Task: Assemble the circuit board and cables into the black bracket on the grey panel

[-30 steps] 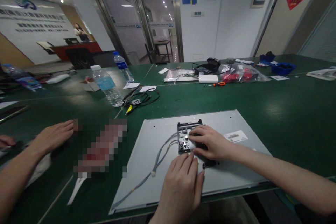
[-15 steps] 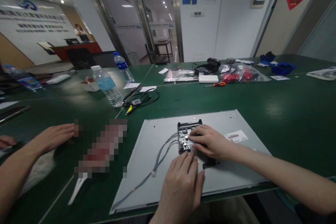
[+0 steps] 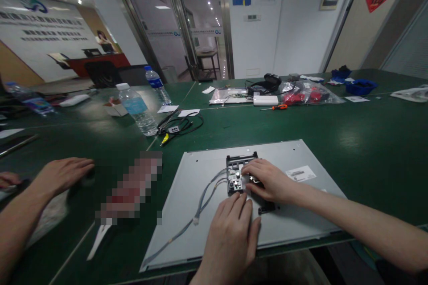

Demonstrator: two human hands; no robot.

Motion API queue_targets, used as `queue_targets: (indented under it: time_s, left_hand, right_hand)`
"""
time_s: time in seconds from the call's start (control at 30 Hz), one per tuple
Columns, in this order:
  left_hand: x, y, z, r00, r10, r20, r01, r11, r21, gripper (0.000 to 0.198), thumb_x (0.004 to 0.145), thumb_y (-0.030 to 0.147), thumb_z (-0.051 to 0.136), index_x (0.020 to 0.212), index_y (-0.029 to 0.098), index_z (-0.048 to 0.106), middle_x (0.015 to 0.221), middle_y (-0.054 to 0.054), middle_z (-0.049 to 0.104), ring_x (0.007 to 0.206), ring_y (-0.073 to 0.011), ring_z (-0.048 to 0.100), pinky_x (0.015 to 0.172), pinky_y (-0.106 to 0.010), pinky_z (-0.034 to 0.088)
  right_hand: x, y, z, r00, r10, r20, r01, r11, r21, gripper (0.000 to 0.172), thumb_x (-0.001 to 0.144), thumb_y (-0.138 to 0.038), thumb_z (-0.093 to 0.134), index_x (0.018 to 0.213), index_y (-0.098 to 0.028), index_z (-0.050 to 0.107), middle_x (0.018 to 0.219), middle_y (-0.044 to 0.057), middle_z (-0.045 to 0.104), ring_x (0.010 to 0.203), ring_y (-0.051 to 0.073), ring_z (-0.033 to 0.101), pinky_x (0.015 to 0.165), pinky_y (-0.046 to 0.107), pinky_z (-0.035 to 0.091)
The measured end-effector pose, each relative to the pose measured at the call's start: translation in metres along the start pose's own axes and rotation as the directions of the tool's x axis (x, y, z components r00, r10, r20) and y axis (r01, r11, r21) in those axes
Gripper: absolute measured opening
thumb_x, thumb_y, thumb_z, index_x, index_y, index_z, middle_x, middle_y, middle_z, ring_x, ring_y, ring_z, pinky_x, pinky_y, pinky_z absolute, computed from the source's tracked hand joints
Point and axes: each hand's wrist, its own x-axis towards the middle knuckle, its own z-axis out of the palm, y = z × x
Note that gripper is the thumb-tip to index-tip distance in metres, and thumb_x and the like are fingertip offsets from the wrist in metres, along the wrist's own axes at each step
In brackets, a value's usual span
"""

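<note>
A flat grey-white metal panel (image 3: 177,202) lies on the table in front of me. On it sits a black-framed module with a small circuit board (image 3: 236,180); grey cables (image 3: 199,205) run from its left side to the panel's lower left. My right hand (image 3: 269,181) has curled fingers on the module's right part, hiding much of it. My left hand (image 3: 230,227) lies on the panel just below, fingers stretched out and fingertips at the module's lower edge. Below my right hand, a black bracket piece (image 3: 266,209) shows.
Another person's hand (image 3: 65,173) rests at left beside a pixelated reddish item (image 3: 130,187). Beyond stand a clear water bottle (image 3: 138,109), black cables (image 3: 182,125), an orange screwdriver (image 3: 279,107), a plastic bag with red things (image 3: 310,93) and a blue bowl (image 3: 361,86).
My right hand's fingers have shifted slightly on the module, with a bit more of the board showing. My left hand and the panel stay in place. The other person's hand moved slightly left.
</note>
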Motion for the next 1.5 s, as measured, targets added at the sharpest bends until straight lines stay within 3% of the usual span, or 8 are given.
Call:
queue_targets:
  time_s: [0.2,0.47,1.5]
  left_hand:
    - [0.0,0.0007,-0.0001,1.0,0.015,-0.022,-0.014,1.0,0.007,0.029,0.089,0.023,0.052,0.112,0.011,0.065,0.115,-0.016,0.066,0.108,-0.0325,0.06,0.092,-0.051,0.052]
    - [-0.0002,0.0,-0.0001,1.0,0.017,-0.012,-0.017,1.0,0.015,0.029,0.09,0.023,0.052,0.112,0.011,0.065,0.115,-0.016,0.066,0.108,-0.0321,0.06,0.092,-0.051,0.052]
    - [-0.0002,-0.001,0.0011,1.0,0.007,-0.009,-0.007,1.0,0.017,0.03,0.09,0.025,0.052,0.114,0.012,0.065,0.117,-0.015,0.065,0.108,-0.0321,0.06,0.093,-0.051,0.052]
  right_hand:
    - [0.0004,-0.0022,-0.0015,0.998,-0.018,-0.065,0.021,0.999,0.036,0.033,0.084,-0.015,0.062,0.115,-0.019,0.051,0.123,0.011,0.059,0.118,0.024,0.051,0.1,0.043,0.043]
    - [-0.0015,-0.0019,-0.0023,0.997,-0.061,-0.049,0.061,0.998,-0.008,0.008,0.089,-0.022,0.061,0.097,-0.02,0.063,0.12,0.01,0.057,0.114,0.024,0.051,0.098,0.044,0.045]
    - [-0.0019,-0.0015,-0.0041,0.997,-0.069,-0.034,0.068,0.997,-0.043,0.025,0.083,-0.02,0.067,0.107,-0.019,0.06,0.119,0.009,0.057,0.112,0.023,0.05,0.098,0.042,0.044]
